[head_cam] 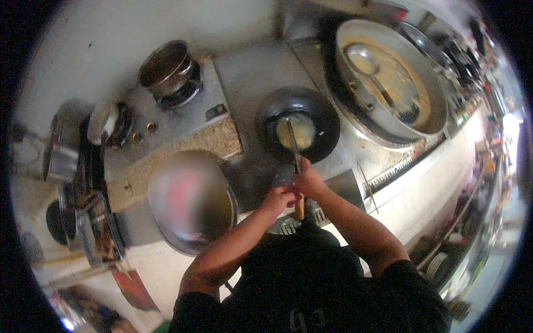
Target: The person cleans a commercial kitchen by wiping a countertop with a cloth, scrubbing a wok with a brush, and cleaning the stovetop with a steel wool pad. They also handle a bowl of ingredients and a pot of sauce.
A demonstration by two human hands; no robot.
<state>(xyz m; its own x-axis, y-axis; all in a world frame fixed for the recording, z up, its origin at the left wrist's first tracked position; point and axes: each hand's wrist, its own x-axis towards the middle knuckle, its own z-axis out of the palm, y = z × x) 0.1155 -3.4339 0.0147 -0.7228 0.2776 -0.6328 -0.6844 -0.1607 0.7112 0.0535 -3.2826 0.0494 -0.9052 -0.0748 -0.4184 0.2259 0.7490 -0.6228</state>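
Note:
A dark wok sits in front of me at the middle of the stove, with pale yellowish contents in its bottom. A long-handled metal kitchen utensil reaches into it; its wooden handle end points back towards my body. My right hand is closed around the metal shaft near the wok's front rim. My left hand is at the handle just below the right hand, fingers bent against it; whether it grips the handle is unclear. The utensil's head is hard to make out in the wok.
At right stands a large pan of light brown contents, with a ladle inside. A metal pot stands at back left. Nearer on the left is a large round vessel, its inside blurred. More pans line the far left.

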